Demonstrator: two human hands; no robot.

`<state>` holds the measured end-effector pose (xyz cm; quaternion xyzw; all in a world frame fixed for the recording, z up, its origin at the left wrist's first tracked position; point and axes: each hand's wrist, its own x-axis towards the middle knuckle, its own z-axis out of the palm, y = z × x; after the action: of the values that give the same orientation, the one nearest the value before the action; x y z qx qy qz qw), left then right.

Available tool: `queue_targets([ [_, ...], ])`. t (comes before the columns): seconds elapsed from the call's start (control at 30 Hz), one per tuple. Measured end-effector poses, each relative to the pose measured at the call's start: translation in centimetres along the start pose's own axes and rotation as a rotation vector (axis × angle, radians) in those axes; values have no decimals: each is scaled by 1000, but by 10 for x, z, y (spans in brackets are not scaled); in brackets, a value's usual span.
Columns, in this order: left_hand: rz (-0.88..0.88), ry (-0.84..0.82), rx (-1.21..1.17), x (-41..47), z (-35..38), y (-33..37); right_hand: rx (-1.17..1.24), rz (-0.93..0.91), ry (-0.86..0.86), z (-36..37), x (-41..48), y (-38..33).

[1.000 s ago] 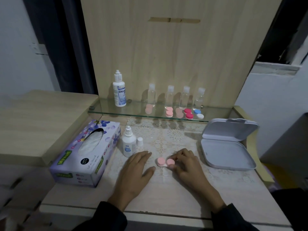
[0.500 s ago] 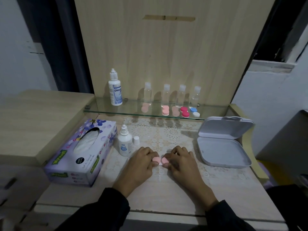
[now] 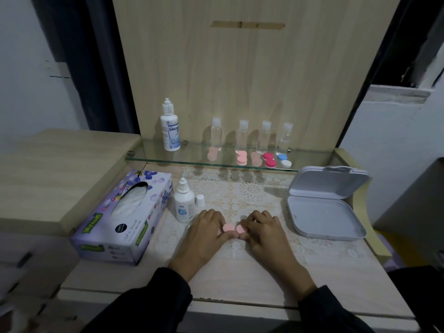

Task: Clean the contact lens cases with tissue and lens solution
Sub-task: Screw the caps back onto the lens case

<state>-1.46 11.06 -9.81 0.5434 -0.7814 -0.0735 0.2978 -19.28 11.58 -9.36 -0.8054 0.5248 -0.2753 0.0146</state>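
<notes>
Desk holdings, as they lie in front of you:

- Pink lens case [image 3: 233,228]: flat on the lace mat [image 3: 252,191], near the front, between your hands.
- Your left hand [image 3: 204,236]: fingers curled onto the case's left cap, pinching it.
- Your right hand [image 3: 266,235]: fingers curled onto the right cap, pinching it likewise.
- Small solution bottle [image 3: 183,204]: upright, uncapped, just beyond your left hand; its cap [image 3: 200,200] stands beside it.
- Tissue box [image 3: 125,217]: left of the bottle, tissue showing at the slot; the bottle stands between it and the case.
- Grey hinged box [image 3: 324,218]: lid up, to the right of your right hand, apart from it.
- Glass shelf [image 3: 153,157], at the back: large solution bottle [image 3: 170,131], four clear bottles [image 3: 242,135], and a row of spare lens cases [image 3: 269,160] in peach, pink, red and blue-white.
</notes>
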Motion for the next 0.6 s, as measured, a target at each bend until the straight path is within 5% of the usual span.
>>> queue_targets([
  [0.17, 189, -232, -151, 8, -18, -13, -8, -8, 11, 2, -1, 2],
  [0.6, -56, 82, -186, 15, -9, -5, -19, -18, 40, 5, -1, 2],
])
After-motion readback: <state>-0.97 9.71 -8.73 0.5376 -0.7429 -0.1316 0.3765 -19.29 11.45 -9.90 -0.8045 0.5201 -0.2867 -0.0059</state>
